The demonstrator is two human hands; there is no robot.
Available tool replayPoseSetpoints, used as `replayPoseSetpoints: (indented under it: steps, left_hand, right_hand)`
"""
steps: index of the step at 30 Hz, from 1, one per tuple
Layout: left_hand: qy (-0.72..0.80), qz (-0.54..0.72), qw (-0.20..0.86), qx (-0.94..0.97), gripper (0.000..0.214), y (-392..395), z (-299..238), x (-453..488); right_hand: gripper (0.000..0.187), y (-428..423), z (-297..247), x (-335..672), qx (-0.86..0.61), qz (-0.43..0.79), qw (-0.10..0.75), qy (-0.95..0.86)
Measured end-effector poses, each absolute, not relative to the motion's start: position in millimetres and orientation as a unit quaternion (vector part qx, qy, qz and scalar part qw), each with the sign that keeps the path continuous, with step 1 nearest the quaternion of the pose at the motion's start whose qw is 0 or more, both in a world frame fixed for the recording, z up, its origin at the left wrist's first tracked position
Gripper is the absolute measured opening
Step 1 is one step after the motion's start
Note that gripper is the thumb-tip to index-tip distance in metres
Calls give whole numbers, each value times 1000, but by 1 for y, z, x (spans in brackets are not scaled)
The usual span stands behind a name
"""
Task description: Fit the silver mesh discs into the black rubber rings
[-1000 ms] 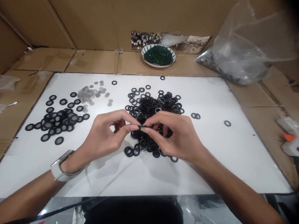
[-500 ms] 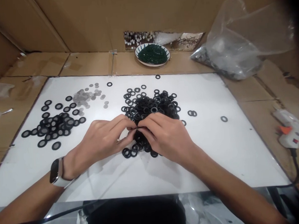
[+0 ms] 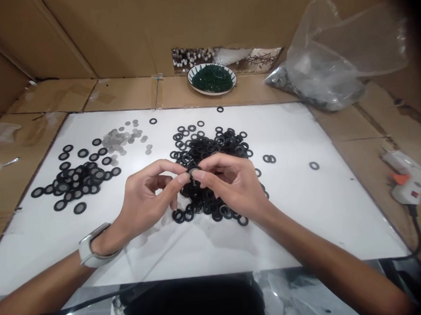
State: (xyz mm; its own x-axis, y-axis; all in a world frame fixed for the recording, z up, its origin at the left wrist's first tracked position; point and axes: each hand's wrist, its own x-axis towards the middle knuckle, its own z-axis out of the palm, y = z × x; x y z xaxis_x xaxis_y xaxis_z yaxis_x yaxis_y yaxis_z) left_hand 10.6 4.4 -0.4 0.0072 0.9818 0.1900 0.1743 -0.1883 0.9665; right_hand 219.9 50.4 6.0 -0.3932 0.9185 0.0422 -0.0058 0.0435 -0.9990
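Observation:
My left hand and my right hand meet fingertip to fingertip above the white board. Between them they pinch one small black ring. Just behind and under the hands lies a big heap of black rings. To the left sits a second pile of black rings with grey centres. Beyond that pile several thin grey discs are scattered. A pale watch is on my left wrist.
A bowl of dark green beads stands at the back by the cardboard wall. A clear plastic bag lies at the back right. A glue gun rests off the board's right edge. Stray rings dot the right side.
Both hands dipped toward the ring heap half a second ago, then rose again, still pinched together on a ring. The view shifted slightly.

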Motion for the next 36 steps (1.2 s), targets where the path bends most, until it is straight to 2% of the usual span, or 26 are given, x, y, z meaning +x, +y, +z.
replayPoseSetpoints:
  steps: [13,19,21,26,29,33,36]
  left_hand:
    - [475,496,400,607,10,3,-3,6]
    - [465,440,349,685,8,8,-11,-1]
    - [460,387,334,726,9,12,-13,-5]
    - [435,276,248,821,10,18,-11,-14]
    - [421,272,205,841,7,18,-9,-14]
    - [405,329,208,827,13,17,-6,-13]
    - [403,402,227,790,19,14,-8,-12]
  right_hand:
    - [20,50,16,228,-376,447,379,-718]
    - [8,56,6,234,-330,306,360,-817]
    - [8,57,1,236,-320,243,330,-854]
    - [19,50,2,237,-306,79,195,-929]
    - [29,45,9,236,-287,20,176,-941]
    - [21,45,12,235,-291,40,211,-932]
    - [13,48,10,233,-283,184,302,-892]
